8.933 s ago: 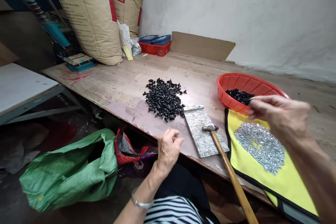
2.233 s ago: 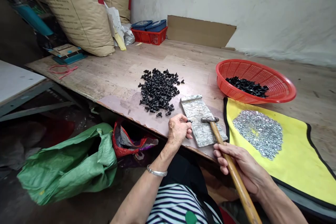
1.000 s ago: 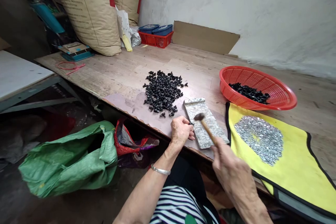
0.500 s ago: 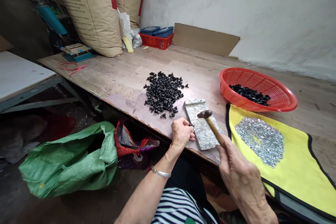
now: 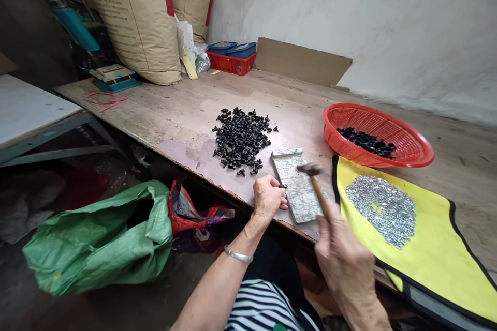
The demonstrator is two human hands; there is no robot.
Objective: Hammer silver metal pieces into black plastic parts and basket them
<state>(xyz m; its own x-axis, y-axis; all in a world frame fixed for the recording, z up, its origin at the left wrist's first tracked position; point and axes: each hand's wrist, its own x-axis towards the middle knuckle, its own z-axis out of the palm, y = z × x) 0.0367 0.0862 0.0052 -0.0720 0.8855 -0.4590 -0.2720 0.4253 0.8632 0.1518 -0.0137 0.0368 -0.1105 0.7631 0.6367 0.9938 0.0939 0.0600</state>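
Note:
Between the fingertips of my left hand (image 5: 268, 197) is a small black plastic part (image 5: 283, 186), held at the left edge of a scuffed metal plate (image 5: 301, 189). My right hand (image 5: 341, 251) grips the wooden handle of a hammer (image 5: 319, 191), its head raised over the plate and slightly blurred. Beyond my left hand, a pile of similar black parts (image 5: 243, 137) is heaped on the table. To the right, many tiny shiny metal pieces (image 5: 382, 209) lie on a yellow cloth with black edging (image 5: 435, 248).
A red plastic basket (image 5: 417, 147) holding more black parts stands at right. Large paper sacks (image 5: 132, 20) and a red crate (image 5: 235, 64) with blue containers are at the back. A green sack (image 5: 104, 243) sits below the wooden table's (image 5: 174, 108) front edge at left.
The hammer head has shifted slightly right and turned, and my right hand has moved a little left. My left hand keeps its hold on the black part at the plate.

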